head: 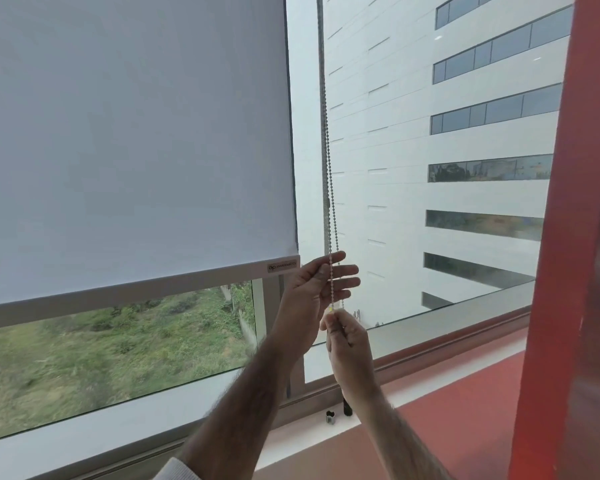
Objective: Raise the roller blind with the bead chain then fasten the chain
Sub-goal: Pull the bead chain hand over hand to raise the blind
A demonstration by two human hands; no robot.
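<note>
A pale grey roller blind (132, 140) covers the upper left of the window; its bottom bar (136, 294) hangs low, with a strip of glass below it. The bead chain (327, 168) hangs just right of the blind as two strands. My left hand (312, 289) is up at bar height with its fingers spread, and one strand runs between thumb and fingers. My right hand (347, 344) sits right below it, pinching the chain near a small yellow connector (332, 309).
A small metal clip (331, 417) and a dark fitting (347, 408) sit on the window sill (430, 386) under my hands. A red column (575, 237) stands close on the right. A white building fills the view beyond the glass.
</note>
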